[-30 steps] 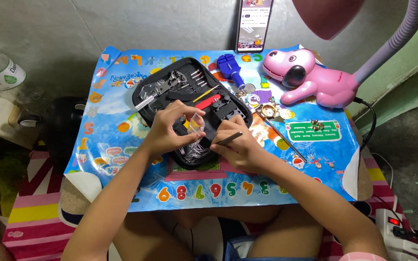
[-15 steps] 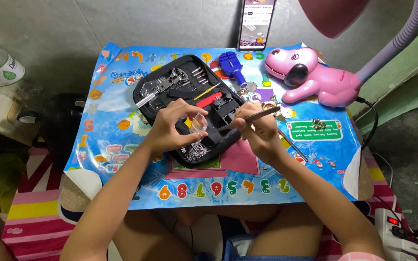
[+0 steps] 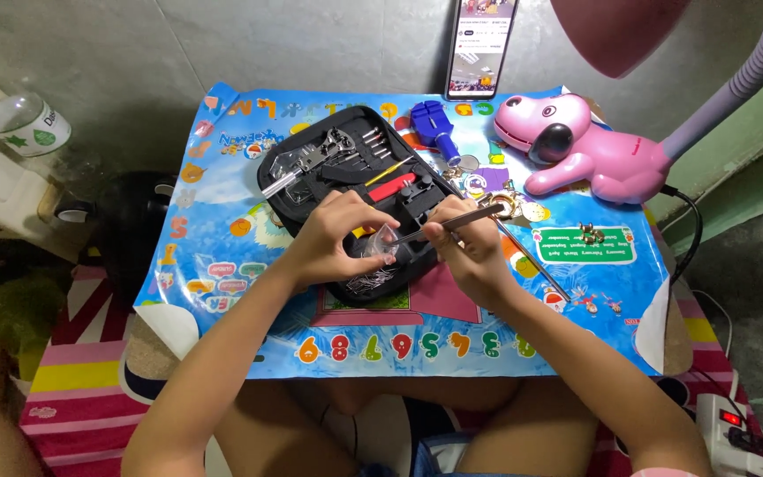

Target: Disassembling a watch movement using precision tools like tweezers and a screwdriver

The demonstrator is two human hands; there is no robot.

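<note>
Worktop (image 3: pixel 222 256), colourful mat: my left hand (image 3: pixel 333 243) pinched a small clear bag (image 3: pixel 384 240); right hand (image 3: pixel 470 252) gripped tweezers (image 3: pixel 452 221). Risk: tilted bag spilling pins.

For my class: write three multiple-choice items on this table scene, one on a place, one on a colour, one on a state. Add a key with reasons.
1. Where does the phone stand?
A. at the far edge, against the wall
B. inside the tool case
C. on the floor

2. What colour is the dog lamp?
A. green
B. pink
C. yellow

3. How is the tool case?
A. zipped shut
B. upside down
C. lying open

Key:
1 A, it leans upright against the wall behind the mat.
2 B, its body and shade are pink.
3 C, tools show inside it, under the left hand and the right hand, which holds tweezers.
</note>
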